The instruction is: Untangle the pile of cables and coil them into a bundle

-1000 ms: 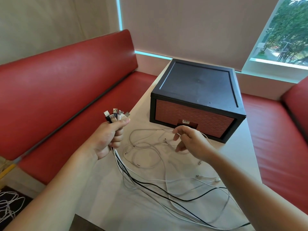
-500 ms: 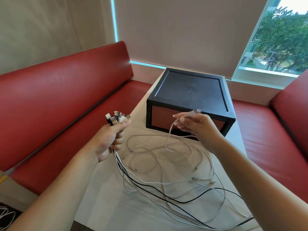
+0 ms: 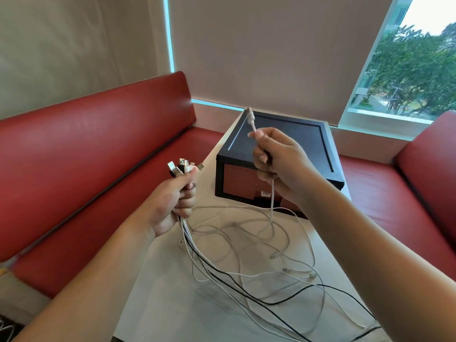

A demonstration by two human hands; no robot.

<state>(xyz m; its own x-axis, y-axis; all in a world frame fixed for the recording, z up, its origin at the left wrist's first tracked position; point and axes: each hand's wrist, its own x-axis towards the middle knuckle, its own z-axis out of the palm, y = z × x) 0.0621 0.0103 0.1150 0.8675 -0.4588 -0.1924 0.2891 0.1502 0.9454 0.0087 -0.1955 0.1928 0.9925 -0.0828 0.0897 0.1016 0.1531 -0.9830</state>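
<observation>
My left hand (image 3: 172, 202) grips a bunch of several cable ends, their USB plugs (image 3: 181, 167) sticking up above my thumb. From that fist white and black cables (image 3: 246, 275) trail down and spread in loose loops over the white table (image 3: 167, 304). My right hand (image 3: 276, 159) is raised in front of the black box and pinches one white cable just below its plug (image 3: 251, 118), which points upward. That cable hangs from under my palm down into the loops.
A black box with a brick-patterned front (image 3: 278, 154) stands at the far end of the table. Red bench seats (image 3: 86, 149) run along the left and the right (image 3: 404, 193). More white cables (image 3: 6, 328) lie on the floor at the bottom left.
My right hand has risen from the table with one white cable end, lifting its plug up in front of the box. My left hand keeps hold of the bunch of plugs.
</observation>
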